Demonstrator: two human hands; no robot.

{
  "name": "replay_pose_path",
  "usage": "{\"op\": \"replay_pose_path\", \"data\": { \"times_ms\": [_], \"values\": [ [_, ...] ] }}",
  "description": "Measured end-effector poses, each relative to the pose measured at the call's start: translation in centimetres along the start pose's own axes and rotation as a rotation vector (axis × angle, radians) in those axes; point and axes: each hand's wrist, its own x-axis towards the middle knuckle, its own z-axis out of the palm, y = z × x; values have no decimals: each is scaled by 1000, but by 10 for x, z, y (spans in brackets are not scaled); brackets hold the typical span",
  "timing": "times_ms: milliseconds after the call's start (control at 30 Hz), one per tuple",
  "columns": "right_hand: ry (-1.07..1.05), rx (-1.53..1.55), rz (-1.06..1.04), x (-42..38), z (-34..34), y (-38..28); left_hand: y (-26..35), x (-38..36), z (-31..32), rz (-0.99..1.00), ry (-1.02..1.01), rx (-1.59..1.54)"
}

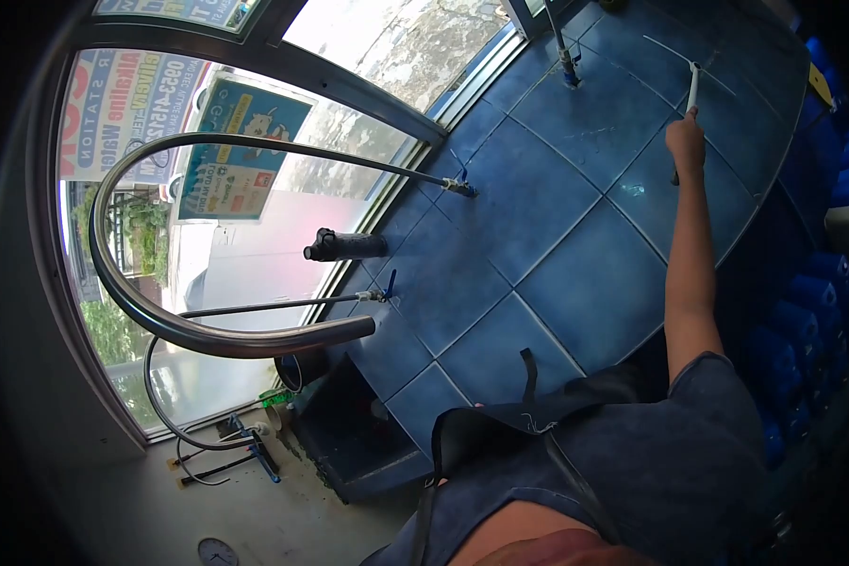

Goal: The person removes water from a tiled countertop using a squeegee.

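My right arm reaches out over a blue tiled counter [566, 283]. My right hand [686, 146] is closed around the handle of a squeegee [694, 85]. Its long thin blade lies across the tiles beyond the hand, and the dark end of the handle shows below my fist. Wet-looking streaks and glints mark the tiles nearby. I cannot make out my left hand; a dark apron [486, 439] hangs in front of my body on that side.
Slim metal faucets with small valves [459, 186] rise along the window side. A thick curved metal pipe [255, 340] arches near a dark cylinder [344, 246]. Blue containers [802, 311] stand beyond the counter's right edge. A black basin [368, 443] is at lower left.
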Motion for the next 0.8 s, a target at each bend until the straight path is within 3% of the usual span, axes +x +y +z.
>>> {"op": "replay_pose_path", "data": {
  "times_ms": [67, 200, 367, 400, 533, 667, 800],
  "values": [
    [-77, 67, 112, 23, 13, -2, -2, 5, 0, 3, 4, 6],
    [-150, 55, 1, -22, 38, -23, 7, 12, 8, 7, -2, -9],
    [-304, 20, -103, -160, 73, -7, 27, 14, 26, 5, -17, -48],
    [-422, 6, -79, -193, 55, -15, 29, 13, 29, -2, -16, -60],
    [-511, -106, -267, -277, 39, -8, 35, 5, 51, -32, -8, -113],
    [-537, 12, -339, -255, 7, -39, 34, -1, 79, -58, -1, -158],
    [-365, 21, -481, -190, 40, -90, 46, -10, 102, -63, 8, -203]
  ]
}}
